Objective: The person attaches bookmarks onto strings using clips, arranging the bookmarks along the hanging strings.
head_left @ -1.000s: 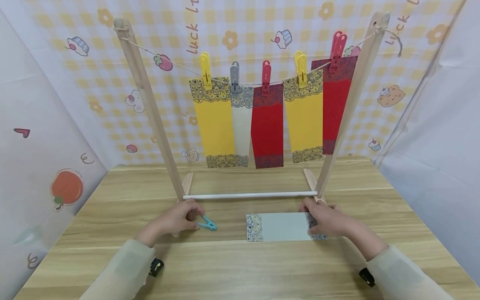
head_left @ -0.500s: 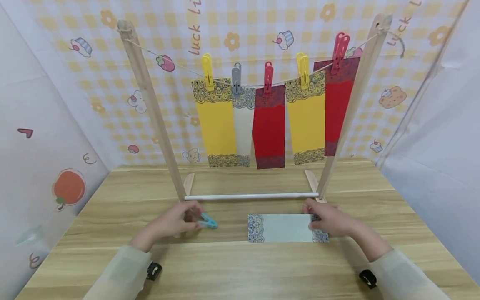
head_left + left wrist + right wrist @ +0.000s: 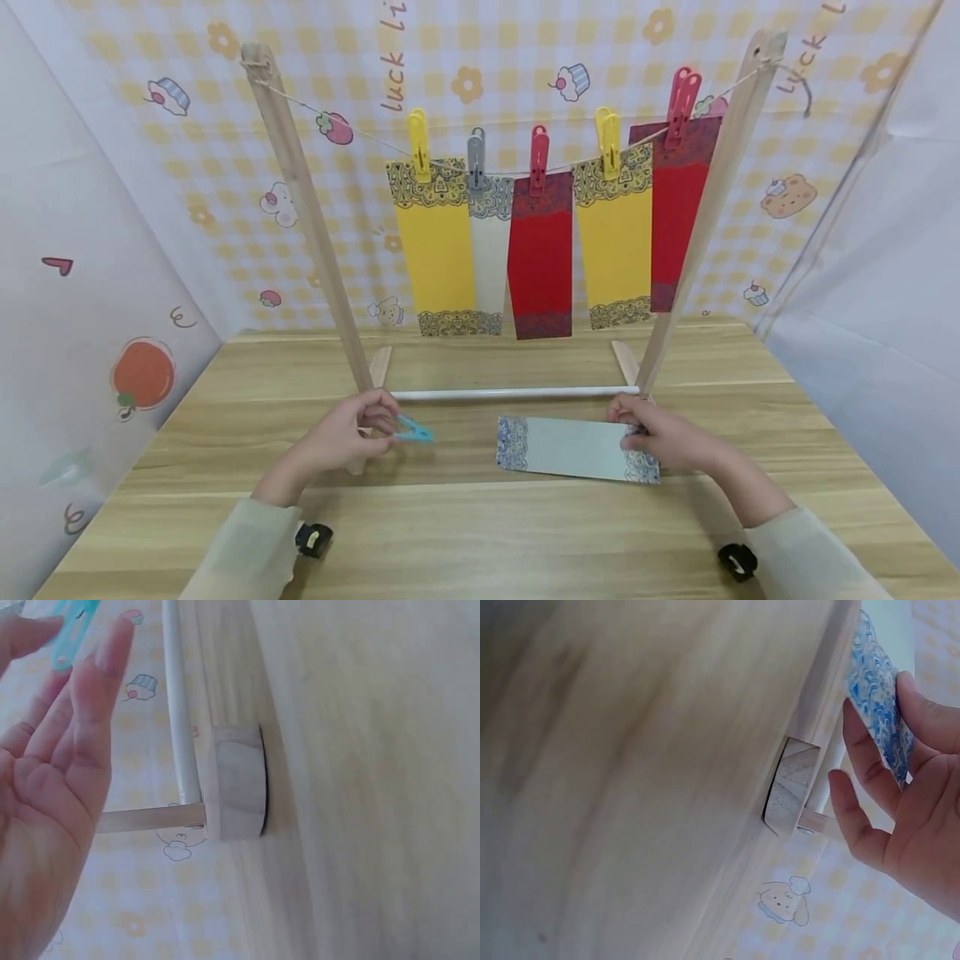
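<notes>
My left hand (image 3: 352, 433) pinches a light blue clothespin (image 3: 414, 430) between thumb and fingers, near the left foot of a wooden rack. In the left wrist view the same clothespin (image 3: 73, 631) shows at the fingertips. With thumb and fingers, my right hand (image 3: 667, 433) grips the right end of a pale card (image 3: 573, 447) with blue patterned ends. The right wrist view has the card's patterned end (image 3: 877, 697) between thumb and fingers, lifted off the table.
From the rack's string hang yellow cards (image 3: 438, 258), a pale card (image 3: 491, 250) and red cards (image 3: 540, 258), held by yellow, grey and red clothespins (image 3: 538, 160). A white rod (image 3: 517, 392) joins the two wooden posts (image 3: 318, 233) low down.
Both hands have risen slightly, the left with the clothespin and the right with the card. The card, earlier flat on the table, is now tilted.
</notes>
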### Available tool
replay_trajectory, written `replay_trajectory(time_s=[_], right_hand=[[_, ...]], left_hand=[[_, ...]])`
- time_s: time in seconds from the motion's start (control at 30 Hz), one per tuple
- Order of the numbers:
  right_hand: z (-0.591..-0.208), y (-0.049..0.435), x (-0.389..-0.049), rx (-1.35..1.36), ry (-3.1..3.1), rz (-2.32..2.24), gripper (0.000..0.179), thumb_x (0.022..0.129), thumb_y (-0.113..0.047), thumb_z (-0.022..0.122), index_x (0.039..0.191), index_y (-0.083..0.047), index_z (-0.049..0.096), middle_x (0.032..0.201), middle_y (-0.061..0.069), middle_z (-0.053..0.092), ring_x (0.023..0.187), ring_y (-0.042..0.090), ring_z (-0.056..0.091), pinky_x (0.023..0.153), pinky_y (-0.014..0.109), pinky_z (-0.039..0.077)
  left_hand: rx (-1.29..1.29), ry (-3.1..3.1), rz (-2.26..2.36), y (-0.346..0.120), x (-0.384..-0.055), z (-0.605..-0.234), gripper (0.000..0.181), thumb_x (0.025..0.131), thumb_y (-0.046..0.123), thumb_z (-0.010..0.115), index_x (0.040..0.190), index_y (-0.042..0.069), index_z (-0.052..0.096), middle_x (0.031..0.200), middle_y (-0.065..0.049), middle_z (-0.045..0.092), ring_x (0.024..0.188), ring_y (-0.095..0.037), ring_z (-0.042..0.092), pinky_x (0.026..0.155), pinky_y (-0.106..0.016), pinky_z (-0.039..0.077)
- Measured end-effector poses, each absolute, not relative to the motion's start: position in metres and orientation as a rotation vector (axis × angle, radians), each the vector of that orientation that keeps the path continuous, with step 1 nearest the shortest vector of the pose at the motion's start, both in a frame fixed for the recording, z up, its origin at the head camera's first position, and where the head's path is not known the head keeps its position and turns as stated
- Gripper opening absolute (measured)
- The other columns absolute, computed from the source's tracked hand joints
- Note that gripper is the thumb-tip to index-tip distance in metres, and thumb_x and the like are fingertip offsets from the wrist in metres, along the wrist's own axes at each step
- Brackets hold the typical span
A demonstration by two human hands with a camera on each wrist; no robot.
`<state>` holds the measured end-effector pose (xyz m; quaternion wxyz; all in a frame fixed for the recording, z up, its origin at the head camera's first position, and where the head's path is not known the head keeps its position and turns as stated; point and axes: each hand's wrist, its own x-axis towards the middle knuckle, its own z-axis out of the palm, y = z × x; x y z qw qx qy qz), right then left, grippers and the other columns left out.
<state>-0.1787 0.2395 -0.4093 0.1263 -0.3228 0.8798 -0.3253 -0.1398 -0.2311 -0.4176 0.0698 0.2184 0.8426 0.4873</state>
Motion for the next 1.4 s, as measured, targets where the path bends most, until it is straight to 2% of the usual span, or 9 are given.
replay_trajectory(time_s=[0.1,0.2,0.3,0.43,0.53,0.73,0.93,1.17,1.4], right_hand=[[-0.408,0.239,-0.179,-0.956,2.568,-0.971,0.025,0.095,-0.004,0.062,0.117,-0.009,0.052,0.129,0.021,0.058,0.125,0.045,0.056,0.091,0.042,0.053],[-0.407,0.238,-0.180,-0.977,2.578,-0.976,0.025,0.095,-0.006,0.063,0.119,-0.009,0.055,0.127,0.017,0.060,0.116,0.032,0.061,0.087,0.034,0.052],[-0.407,0.237,-0.180,-0.988,2.589,-0.978,0.024,0.096,-0.010,0.064,0.118,-0.010,0.056,0.124,0.013,0.063,0.112,0.022,0.060,0.083,0.026,0.050],[-0.406,0.234,-0.179,-1.017,2.590,-0.995,0.024,0.096,-0.012,0.063,0.119,-0.009,0.057,0.127,0.016,0.063,0.119,0.031,0.060,0.086,0.027,0.052],[-0.406,0.230,-0.179,-1.008,2.573,-1.023,0.025,0.097,-0.013,0.063,0.121,-0.008,0.056,0.130,0.018,0.061,0.124,0.036,0.058,0.090,0.028,0.053],[-0.405,0.219,-0.179,-0.980,2.565,-1.096,0.027,0.095,-0.012,0.065,0.121,-0.008,0.057,0.129,0.015,0.063,0.120,0.016,0.058,0.090,0.023,0.052],[-0.403,0.201,-0.177,-0.952,2.511,-1.232,0.029,0.095,-0.010,0.065,0.123,-0.006,0.056,0.129,0.015,0.062,0.122,0.022,0.059,0.092,0.020,0.052],[-0.397,0.178,-0.177,-0.936,2.410,-1.379,0.031,0.096,-0.009,0.063,0.124,0.000,0.053,0.130,0.022,0.060,0.114,0.021,0.061,0.088,0.021,0.053],[-0.394,0.150,-0.179,-0.973,2.324,-1.512,0.026,0.096,-0.001,0.061,0.120,0.003,0.051,0.090,0.011,0.065,0.080,0.007,0.055,0.076,0.019,0.049]], left_hand=[[0.697,2.481,1.534,-0.231,-0.139,-0.416,0.024,0.085,-0.004,0.067,0.106,-0.004,0.054,0.114,-0.026,0.069,0.092,-0.010,0.071,0.072,-0.026,0.057],[0.726,2.438,1.617,-0.230,-0.137,-0.415,0.024,0.084,-0.008,0.065,0.103,-0.006,0.051,0.119,-0.030,0.065,0.090,-0.011,0.071,0.067,-0.023,0.057],[0.722,2.392,1.705,-0.231,-0.136,-0.415,0.026,0.083,-0.010,0.063,0.105,-0.010,0.048,0.109,-0.030,0.066,0.086,-0.013,0.073,0.069,-0.025,0.059],[0.704,2.360,1.777,-0.233,-0.135,-0.416,0.028,0.086,-0.009,0.065,0.109,-0.013,0.048,0.096,-0.013,0.072,0.081,-0.020,0.074,0.072,-0.030,0.061],[0.705,2.368,1.792,-0.235,-0.133,-0.417,0.029,0.087,-0.009,0.066,0.111,-0.012,0.050,0.095,-0.002,0.073,0.081,-0.021,0.074,0.071,-0.027,0.060],[0.685,2.453,1.770,-0.238,-0.129,-0.411,0.029,0.087,-0.005,0.068,0.111,-0.009,0.053,0.094,0.004,0.071,0.083,-0.010,0.072,0.071,-0.025,0.059],[0.717,2.518,1.750,-0.239,-0.128,-0.405,0.027,0.087,-0.005,0.069,0.110,-0.008,0.055,0.093,0.003,0.073,0.083,-0.004,0.070,0.069,-0.026,0.060],[0.733,2.614,1.724,-0.246,-0.127,-0.393,0.028,0.088,-0.004,0.069,0.112,-0.009,0.058,0.092,0.016,0.073,0.084,0.000,0.068,0.066,-0.020,0.056],[0.755,2.712,1.688,-0.259,-0.124,-0.373,0.030,0.089,-0.006,0.067,0.117,-0.011,0.059,0.095,0.020,0.073,0.088,0.003,0.068,0.061,-0.017,0.051]])
